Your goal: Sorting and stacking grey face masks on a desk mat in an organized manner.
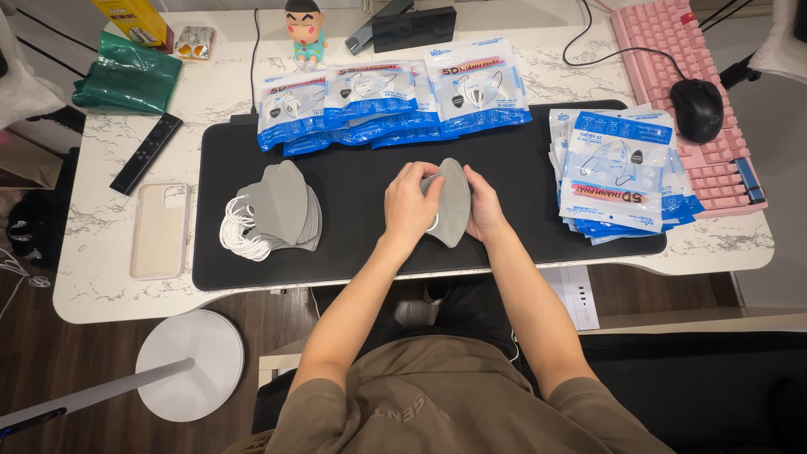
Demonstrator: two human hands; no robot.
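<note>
Grey folded mask pinched between left hand, right hand.

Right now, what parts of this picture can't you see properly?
All in the head view:
- Grey mask: its left edge is covered by the left hand, its right edge by the right hand.
- Stack of grey masks: only the top one shows whole, so no count.
- Pink keyboard: its top is cut off by the picture's edge, and the black mouse covers some keys.
- Yellow box: cut off at the top.
</note>
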